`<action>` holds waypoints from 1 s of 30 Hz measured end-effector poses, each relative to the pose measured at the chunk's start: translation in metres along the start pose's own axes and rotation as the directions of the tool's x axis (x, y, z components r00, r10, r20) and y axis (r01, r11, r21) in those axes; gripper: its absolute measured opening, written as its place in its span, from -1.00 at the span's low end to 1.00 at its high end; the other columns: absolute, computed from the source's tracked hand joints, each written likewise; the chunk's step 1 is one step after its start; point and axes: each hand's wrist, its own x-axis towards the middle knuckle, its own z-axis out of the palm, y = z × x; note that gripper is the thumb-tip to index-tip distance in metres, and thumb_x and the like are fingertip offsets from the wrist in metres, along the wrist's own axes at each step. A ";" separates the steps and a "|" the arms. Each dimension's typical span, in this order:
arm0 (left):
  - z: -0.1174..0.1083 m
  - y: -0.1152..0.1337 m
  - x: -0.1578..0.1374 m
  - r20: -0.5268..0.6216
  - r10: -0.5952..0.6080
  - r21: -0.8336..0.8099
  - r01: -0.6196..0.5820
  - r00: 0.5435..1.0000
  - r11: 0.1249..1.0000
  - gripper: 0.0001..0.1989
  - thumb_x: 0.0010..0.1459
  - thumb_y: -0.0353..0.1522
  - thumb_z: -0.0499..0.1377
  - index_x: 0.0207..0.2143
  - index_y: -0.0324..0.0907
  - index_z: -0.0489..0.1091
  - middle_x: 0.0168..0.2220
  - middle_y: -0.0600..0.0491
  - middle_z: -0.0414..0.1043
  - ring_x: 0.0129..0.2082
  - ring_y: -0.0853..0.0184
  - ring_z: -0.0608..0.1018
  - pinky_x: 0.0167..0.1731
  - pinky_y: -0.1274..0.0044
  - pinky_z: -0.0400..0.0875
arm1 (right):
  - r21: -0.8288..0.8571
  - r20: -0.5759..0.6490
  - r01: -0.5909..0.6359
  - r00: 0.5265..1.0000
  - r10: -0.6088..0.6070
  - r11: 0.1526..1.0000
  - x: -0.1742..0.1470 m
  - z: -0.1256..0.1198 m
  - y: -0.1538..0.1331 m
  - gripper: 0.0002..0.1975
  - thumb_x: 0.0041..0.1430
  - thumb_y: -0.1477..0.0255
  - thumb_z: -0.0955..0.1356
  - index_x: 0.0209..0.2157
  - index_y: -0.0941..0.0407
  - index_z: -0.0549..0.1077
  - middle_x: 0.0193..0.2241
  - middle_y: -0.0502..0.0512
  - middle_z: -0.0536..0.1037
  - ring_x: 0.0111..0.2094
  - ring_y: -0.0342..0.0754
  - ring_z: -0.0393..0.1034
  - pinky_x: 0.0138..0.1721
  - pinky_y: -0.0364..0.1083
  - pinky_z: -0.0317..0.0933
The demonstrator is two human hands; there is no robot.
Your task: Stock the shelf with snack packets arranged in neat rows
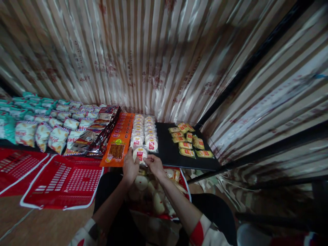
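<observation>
A round white packaged rice cracker (140, 154) in a clear wrapper with a red label is held between both hands at the front edge of the black shelf (164, 153). My left hand (130, 165) grips its left side, and my right hand (154, 164) pinches its right edge. Just behind it, two rows of similar packaged crackers (151, 144) run back toward the curtain. To their left lies a flat orange snack packet (116, 150). Below my hands, a red basket (189, 191) between my knees contains more wrapped snacks, partly hidden by my forearms.
Small yellow packets (186, 145) lie in a loose group on the shelf's right side. Bagged snacks (58, 138) and dark packets (102, 128) fill the left. Red baskets (66, 181) stand below. A striped curtain (143, 58) hangs behind, and a black pole (238, 71) slants at right.
</observation>
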 end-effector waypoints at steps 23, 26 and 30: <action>0.038 -0.030 -0.003 0.097 0.238 0.289 -0.256 0.967 0.923 -0.51 0.06 -0.51 -0.07 0.07 -0.48 0.24 0.20 -0.30 0.10 0.26 0.07 0.05 0.19 0.25 0.06 | -0.427 -0.200 0.216 0.924 -0.325 0.878 0.025 0.032 -0.012 -0.71 -0.02 0.41 0.31 -0.18 0.09 0.35 -0.36 0.02 0.40 -0.40 -0.08 0.33 -0.35 -0.11 0.17; 0.040 -0.031 0.000 0.072 0.217 0.260 -0.228 0.974 0.938 -0.51 0.07 -0.47 -0.05 0.07 -0.46 0.23 0.19 -0.30 0.13 0.25 0.06 0.08 0.19 0.23 0.06 | -0.366 -0.180 0.254 0.924 -0.336 0.895 0.024 0.033 -0.011 -0.68 -0.01 0.42 0.28 -0.15 0.10 0.33 -0.38 -0.01 0.38 -0.47 -0.12 0.29 -0.36 -0.12 0.19; 0.041 -0.029 0.003 0.042 0.226 0.273 -0.228 0.973 0.934 -0.55 0.08 -0.44 -0.04 0.03 -0.45 0.26 0.17 -0.31 0.15 0.24 0.04 0.11 0.17 0.22 0.09 | -0.348 -0.139 0.288 0.925 -0.352 0.892 0.020 0.032 -0.012 -0.73 0.04 0.41 0.25 -0.17 0.09 0.36 -0.38 0.00 0.39 -0.44 -0.11 0.30 -0.32 -0.10 0.21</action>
